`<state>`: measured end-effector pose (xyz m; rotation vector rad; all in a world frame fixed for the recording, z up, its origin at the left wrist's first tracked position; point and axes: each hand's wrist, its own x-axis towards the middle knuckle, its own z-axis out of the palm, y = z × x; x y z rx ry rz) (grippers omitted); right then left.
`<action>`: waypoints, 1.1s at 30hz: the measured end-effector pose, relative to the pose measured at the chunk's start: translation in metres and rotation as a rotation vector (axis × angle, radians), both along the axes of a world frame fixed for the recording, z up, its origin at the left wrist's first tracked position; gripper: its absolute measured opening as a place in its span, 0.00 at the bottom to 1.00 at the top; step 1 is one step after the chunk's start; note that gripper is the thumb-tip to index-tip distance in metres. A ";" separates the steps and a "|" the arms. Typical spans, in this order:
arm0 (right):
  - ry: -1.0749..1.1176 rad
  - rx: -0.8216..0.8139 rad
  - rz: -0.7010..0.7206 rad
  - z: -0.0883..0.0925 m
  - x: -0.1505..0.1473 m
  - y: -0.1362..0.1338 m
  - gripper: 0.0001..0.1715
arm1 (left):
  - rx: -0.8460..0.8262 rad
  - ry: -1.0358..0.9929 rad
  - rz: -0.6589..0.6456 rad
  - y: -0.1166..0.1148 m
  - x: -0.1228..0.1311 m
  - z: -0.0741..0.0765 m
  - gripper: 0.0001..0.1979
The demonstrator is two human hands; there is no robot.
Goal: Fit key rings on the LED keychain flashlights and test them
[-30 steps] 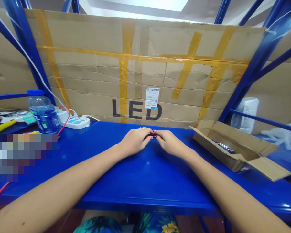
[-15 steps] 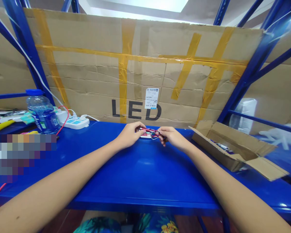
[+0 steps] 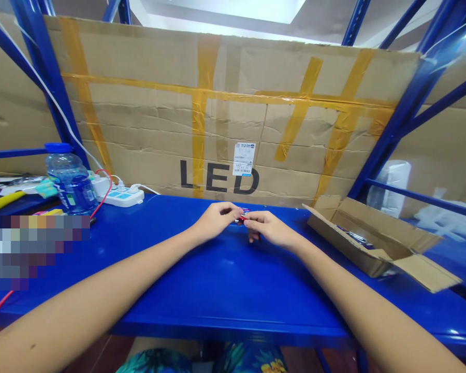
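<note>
Near the back of the blue table, my left hand (image 3: 219,220) and my right hand (image 3: 270,228) almost meet. A slim shiny red piece (image 3: 242,219) is pinched between their fingertips, and both hands are closed on it. Just behind it, thin metallic sticks (image 3: 246,211) in silver and purple tones show past my left fingers. Most of these small things are covered by my fingers, so their exact kind cannot be made out.
An open cardboard box (image 3: 376,259) on the right holds slim metallic items (image 3: 355,237). To the left stand a blue-capped bottle (image 3: 72,181) and a white power strip (image 3: 124,196) with a red cable (image 3: 107,191). Taped cardboard (image 3: 159,124) rises behind the table (image 3: 225,290).
My left hand has shifted right and my right hand slightly left, closing the gap between them. The red and silver sticks, more exposed before, are now mostly covered by my fingers.
</note>
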<state>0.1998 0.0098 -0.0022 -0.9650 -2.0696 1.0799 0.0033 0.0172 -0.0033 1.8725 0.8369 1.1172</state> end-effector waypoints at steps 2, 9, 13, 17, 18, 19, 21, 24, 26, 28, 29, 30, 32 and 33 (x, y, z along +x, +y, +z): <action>-0.003 0.024 -0.058 0.001 0.000 0.001 0.13 | -0.202 -0.238 -0.051 0.003 0.000 0.001 0.27; -0.009 0.092 -0.192 0.001 0.007 0.005 0.13 | -0.515 -0.584 -0.169 0.013 -0.016 0.007 0.36; -0.054 0.094 -0.220 0.004 0.005 0.002 0.14 | -0.552 -0.630 -0.168 0.014 -0.017 0.006 0.36; -0.056 0.097 -0.217 0.006 0.003 -0.001 0.14 | -0.547 -0.627 -0.171 0.013 -0.015 0.005 0.36; -0.056 0.098 -0.213 0.006 0.003 -0.001 0.14 | -0.545 -0.622 -0.174 0.012 -0.015 0.005 0.36; -0.061 0.098 -0.211 0.006 0.003 -0.001 0.14 | -0.542 -0.617 -0.180 0.012 -0.015 0.004 0.36; -0.079 0.099 -0.210 0.006 0.003 0.000 0.14 | -0.540 -0.610 -0.189 0.012 -0.015 0.004 0.36; -0.085 0.099 -0.214 0.007 0.004 0.000 0.13 | -0.540 -0.605 -0.194 0.012 -0.015 0.004 0.35; -0.071 0.079 -0.221 0.007 0.004 0.000 0.12 | -0.538 -0.598 -0.193 0.011 -0.014 0.004 0.35; -0.060 0.058 -0.215 0.006 0.004 0.000 0.11 | -0.536 -0.589 -0.196 0.010 -0.013 0.003 0.35; -0.059 0.051 -0.209 0.005 0.004 0.000 0.10 | -0.536 -0.584 -0.197 0.010 -0.013 0.003 0.35; -0.062 0.048 -0.202 0.005 0.004 0.000 0.10 | -0.535 -0.581 -0.199 0.009 -0.013 0.003 0.35; -0.064 0.050 -0.189 0.004 0.004 0.000 0.10 | -0.536 -0.577 -0.205 0.009 -0.013 0.003 0.35; -0.060 0.052 -0.184 0.004 0.004 0.000 0.10 | -0.537 -0.577 -0.207 0.009 -0.012 0.003 0.35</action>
